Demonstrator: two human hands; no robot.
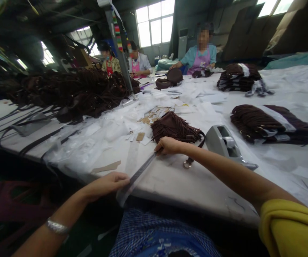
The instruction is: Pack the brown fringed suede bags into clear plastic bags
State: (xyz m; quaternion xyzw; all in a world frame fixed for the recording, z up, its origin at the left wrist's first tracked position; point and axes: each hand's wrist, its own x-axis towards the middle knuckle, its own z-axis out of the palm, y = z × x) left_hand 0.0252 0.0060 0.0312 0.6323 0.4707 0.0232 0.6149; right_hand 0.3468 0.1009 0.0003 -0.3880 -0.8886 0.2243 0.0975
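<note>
A dark strap [144, 170] runs taut between my two hands, with clear plastic along it. My left hand [118, 181] pinches its near end at the table's front edge, where loose plastic hangs down. My right hand [167, 145] pinches the far end, close in front of a brown fringed bag [171, 126] lying on the table. From the bag's right side a short strap with a round metal ring [187, 164] comes out under my right forearm. Just right of that arm stands a grey tape dispenser [222, 142].
Stacks of wrapped brown fringed bags [266, 123] lie at right. A large heap of brown bags [84, 89] with trailing straps fills the left. White plastic sheets [111, 128] and tan tags [140, 136] are scattered about. Several co-workers sit across the table; a purple-red stool [6, 196] stands at lower left.
</note>
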